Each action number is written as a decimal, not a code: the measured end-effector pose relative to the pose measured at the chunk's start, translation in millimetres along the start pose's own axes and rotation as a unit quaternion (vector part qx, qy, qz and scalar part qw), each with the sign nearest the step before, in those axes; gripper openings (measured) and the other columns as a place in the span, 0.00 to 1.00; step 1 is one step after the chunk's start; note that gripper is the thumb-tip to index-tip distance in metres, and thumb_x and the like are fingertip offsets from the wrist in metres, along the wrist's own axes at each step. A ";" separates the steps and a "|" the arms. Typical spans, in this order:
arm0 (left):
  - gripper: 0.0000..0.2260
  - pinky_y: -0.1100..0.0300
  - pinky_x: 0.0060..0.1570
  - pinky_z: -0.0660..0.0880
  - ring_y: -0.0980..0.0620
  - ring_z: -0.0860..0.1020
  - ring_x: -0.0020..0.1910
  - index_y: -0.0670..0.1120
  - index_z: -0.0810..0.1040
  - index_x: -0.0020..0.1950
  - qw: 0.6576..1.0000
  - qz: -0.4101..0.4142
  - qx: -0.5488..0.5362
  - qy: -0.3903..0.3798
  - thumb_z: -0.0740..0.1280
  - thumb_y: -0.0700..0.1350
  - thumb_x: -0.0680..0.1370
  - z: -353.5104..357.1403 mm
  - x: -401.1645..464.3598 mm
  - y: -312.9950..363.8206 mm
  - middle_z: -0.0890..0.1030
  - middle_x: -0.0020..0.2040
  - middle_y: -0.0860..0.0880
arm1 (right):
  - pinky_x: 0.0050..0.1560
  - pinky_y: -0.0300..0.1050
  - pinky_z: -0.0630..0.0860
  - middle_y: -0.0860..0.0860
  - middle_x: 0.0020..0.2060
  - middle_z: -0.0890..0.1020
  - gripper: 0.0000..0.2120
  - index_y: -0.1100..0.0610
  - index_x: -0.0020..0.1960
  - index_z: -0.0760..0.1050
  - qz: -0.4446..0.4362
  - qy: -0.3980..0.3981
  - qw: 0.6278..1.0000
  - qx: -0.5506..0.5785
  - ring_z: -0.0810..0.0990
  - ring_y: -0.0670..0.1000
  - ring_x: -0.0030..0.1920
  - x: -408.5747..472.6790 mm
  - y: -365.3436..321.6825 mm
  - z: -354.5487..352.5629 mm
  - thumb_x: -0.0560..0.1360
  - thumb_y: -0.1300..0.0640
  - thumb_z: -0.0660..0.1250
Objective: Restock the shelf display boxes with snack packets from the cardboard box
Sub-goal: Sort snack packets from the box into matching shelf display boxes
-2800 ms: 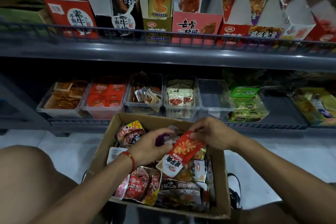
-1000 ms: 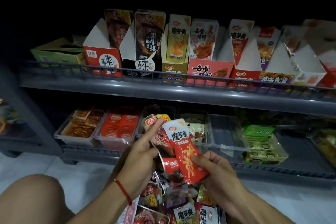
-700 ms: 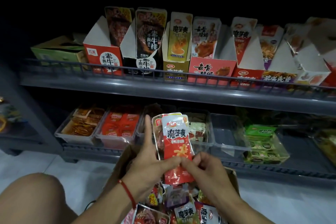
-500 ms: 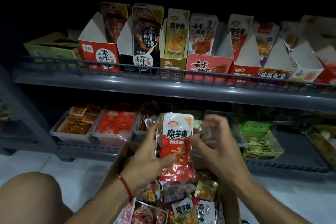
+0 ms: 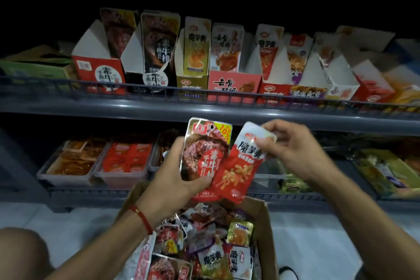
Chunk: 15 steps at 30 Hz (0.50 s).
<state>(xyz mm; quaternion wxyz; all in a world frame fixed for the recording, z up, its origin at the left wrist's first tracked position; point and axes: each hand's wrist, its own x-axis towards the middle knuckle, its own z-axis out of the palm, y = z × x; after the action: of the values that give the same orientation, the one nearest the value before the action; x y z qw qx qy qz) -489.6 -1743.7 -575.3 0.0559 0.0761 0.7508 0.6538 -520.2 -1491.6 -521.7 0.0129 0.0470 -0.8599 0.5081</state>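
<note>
My left hand grips a shiny meat-picture packet upright in front of the lower shelf. My right hand pinches the white top of a red packet, which leans against the first one. Below them sits the open cardboard box, filled with several mixed snack packets. On the upper shelf stand display boxes: a red one, a black one, a gold one, a pink one and another red one.
A grey shelf rail runs in front of the display boxes. The lower shelf holds clear plastic tubs of orange and red packets, with green packs at the right. My knee is at the lower left on white floor.
The right hand has taken the red packet by its top and drawn it off to the right, uncovering the meat-picture packet in the left hand. Both hands rose slightly.
</note>
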 end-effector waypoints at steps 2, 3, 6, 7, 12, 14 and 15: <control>0.28 0.61 0.47 0.83 0.58 0.83 0.55 0.60 0.72 0.63 0.999 0.036 0.015 0.007 0.77 0.36 0.73 3.1 11.9 20.4 0.83 0.54 0.59 | 0.39 0.39 0.81 0.49 0.46 0.87 0.04 0.55 0.51 0.79 -0.023 0.015 1.000 -0.005 0.87 0.48 0.44 3.1 -18.2 -32.9 0.77 0.59 0.72; 0.27 0.62 0.47 0.82 0.60 0.83 0.53 0.60 0.71 0.62 0.998 0.050 0.016 0.021 0.78 0.36 0.73 4.0 18.9 31.0 0.84 0.53 0.59 | 0.39 0.37 0.81 0.49 0.46 0.87 0.04 0.55 0.52 0.79 -0.045 0.033 0.998 -0.020 0.86 0.47 0.44 5.4 -29.0 -50.1 0.78 0.59 0.71; 0.28 0.67 0.40 0.81 0.65 0.83 0.46 0.61 0.70 0.59 0.997 0.074 0.010 0.033 0.76 0.33 0.73 8.7 37.7 65.1 0.83 0.49 0.57 | 0.42 0.38 0.81 0.47 0.47 0.84 0.04 0.49 0.54 0.78 -0.136 0.143 0.977 -0.079 0.85 0.42 0.45 23.0 -60.1 -99.5 0.79 0.56 0.70; 0.28 0.68 0.38 0.80 0.65 0.83 0.44 0.60 0.69 0.58 0.996 0.082 0.009 0.029 0.75 0.32 0.73 10.8 42.9 75.4 0.82 0.49 0.56 | 0.43 0.39 0.81 0.46 0.48 0.84 0.05 0.46 0.53 0.78 -0.159 0.184 0.966 -0.085 0.85 0.42 0.46 33.1 -69.3 -113.7 0.80 0.55 0.70; 0.30 0.67 0.37 0.81 0.64 0.84 0.46 0.62 0.68 0.59 0.994 0.101 -0.008 0.043 0.76 0.33 0.72 17.7 58.7 102.9 0.82 0.53 0.54 | 0.42 0.38 0.79 0.46 0.50 0.81 0.06 0.45 0.57 0.77 -0.187 0.287 0.926 -0.161 0.82 0.43 0.48 107.0 -94.9 -149.5 0.81 0.52 0.66; 0.28 0.69 0.36 0.80 0.66 0.83 0.45 0.62 0.69 0.57 0.993 0.105 -0.005 0.054 0.76 0.33 0.73 19.5 61.3 106.2 0.82 0.52 0.55 | 0.42 0.33 0.73 0.48 0.52 0.81 0.09 0.52 0.61 0.78 -0.187 0.281 0.921 -0.193 0.80 0.43 0.49 137.0 -98.2 -149.7 0.82 0.54 0.64; 0.27 0.70 0.35 0.79 0.67 0.82 0.45 0.62 0.69 0.56 0.993 0.104 -0.003 0.058 0.76 0.34 0.73 20.0 62.1 107.5 0.82 0.51 0.56 | 0.45 0.34 0.72 0.51 0.54 0.81 0.12 0.54 0.64 0.78 -0.181 0.279 0.919 -0.213 0.79 0.45 0.51 151.4 -98.7 -149.2 0.82 0.54 0.64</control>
<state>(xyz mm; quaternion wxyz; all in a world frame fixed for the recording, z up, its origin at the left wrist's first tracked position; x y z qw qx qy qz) -542.5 -1698.2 -470.6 -0.0559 0.1160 0.7384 0.6620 -665.5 -1418.6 -352.8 0.3536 0.0540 -0.8861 0.2948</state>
